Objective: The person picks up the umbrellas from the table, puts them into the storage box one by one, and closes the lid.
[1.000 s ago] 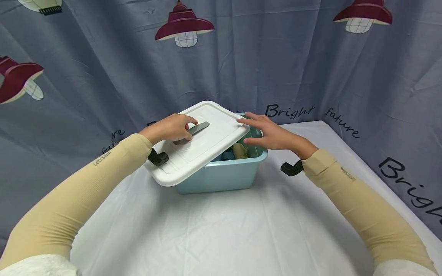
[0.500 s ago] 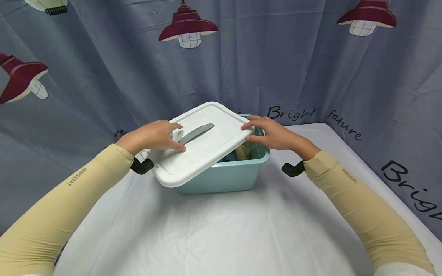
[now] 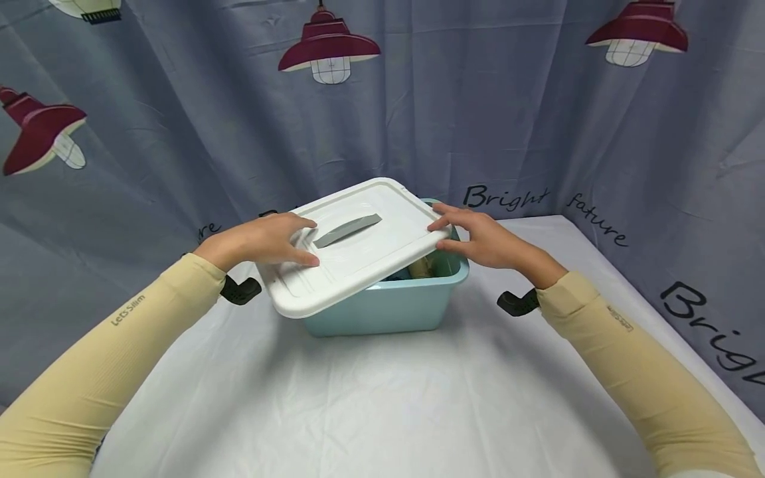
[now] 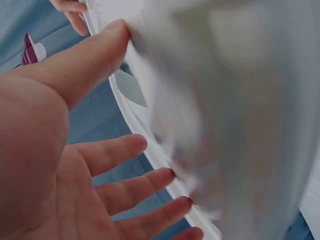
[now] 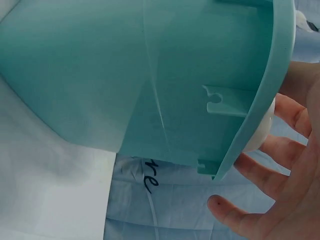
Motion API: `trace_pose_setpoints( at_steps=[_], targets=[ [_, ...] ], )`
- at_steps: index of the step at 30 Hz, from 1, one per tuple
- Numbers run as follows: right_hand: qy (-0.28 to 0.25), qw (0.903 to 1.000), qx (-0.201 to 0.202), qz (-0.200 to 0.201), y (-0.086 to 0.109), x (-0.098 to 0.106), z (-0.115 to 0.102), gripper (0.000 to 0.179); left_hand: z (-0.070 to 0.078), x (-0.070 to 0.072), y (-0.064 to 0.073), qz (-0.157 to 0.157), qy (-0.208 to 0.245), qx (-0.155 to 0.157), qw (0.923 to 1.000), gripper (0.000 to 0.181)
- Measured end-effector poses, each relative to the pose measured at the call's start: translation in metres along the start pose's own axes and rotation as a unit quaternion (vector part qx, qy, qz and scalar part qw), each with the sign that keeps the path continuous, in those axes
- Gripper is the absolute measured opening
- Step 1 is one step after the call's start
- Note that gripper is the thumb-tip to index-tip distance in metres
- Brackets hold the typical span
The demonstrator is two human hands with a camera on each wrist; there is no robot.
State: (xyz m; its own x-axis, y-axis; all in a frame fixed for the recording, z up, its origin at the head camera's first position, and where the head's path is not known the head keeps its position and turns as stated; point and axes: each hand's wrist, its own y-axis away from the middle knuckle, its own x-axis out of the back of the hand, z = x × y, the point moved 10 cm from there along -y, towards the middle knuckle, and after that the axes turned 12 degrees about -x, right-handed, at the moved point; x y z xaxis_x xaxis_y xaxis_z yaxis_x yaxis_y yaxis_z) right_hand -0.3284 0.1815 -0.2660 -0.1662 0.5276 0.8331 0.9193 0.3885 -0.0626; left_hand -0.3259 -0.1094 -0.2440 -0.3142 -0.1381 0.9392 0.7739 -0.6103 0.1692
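In the head view, a white lid (image 3: 382,245) with a grey handle (image 3: 349,230) lies askew across a light blue plastic storage box (image 3: 382,309), its left end jutting past the box. My left hand (image 3: 263,239) rests over the lid's left part, thumb and forefinger spread beside the handle. The left wrist view shows its fingers (image 4: 135,185) fairly straight, fingertips at the lid's white edge. At the right end, fingertips of my right hand (image 3: 478,236) touch the lid's edge. In the right wrist view, its loosely bent fingers reach behind the box rim (image 5: 265,85).
Through the uncovered right part of the box, a tan rolled item (image 3: 422,267) and a dark blue item (image 3: 398,274) show. A white cloth covers the table (image 3: 382,398). Behind hangs a grey-blue curtain (image 3: 448,99) printed with lamps and lettering.
My left hand has let go of the handle and moved left onto the lid. The lid has shifted right, covering more of the box. My right hand has come to its right edge.
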Motion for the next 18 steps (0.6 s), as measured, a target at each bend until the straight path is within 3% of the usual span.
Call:
trace_pose_setpoints(
  at_steps=[5,12,18],
  targets=[
    [-0.004,1.0,-0.004,0.004,0.006,0.001,0.001,0.033,-0.004,0.0,-0.003,0.008,-0.013,-0.008,0.9998,0.081],
    [-0.002,0.9997,-0.007,0.024,0.013,0.001,0.002,0.03,-0.016,0.001,-0.001,0.026,-0.028,0.019,0.9991,0.09],
    [0.004,0.9977,0.029,0.062,0.021,0.002,-0.001,0.028,-0.023,0.004,0.0,0.048,-0.041,0.028,0.9976,0.091]
  ],
)
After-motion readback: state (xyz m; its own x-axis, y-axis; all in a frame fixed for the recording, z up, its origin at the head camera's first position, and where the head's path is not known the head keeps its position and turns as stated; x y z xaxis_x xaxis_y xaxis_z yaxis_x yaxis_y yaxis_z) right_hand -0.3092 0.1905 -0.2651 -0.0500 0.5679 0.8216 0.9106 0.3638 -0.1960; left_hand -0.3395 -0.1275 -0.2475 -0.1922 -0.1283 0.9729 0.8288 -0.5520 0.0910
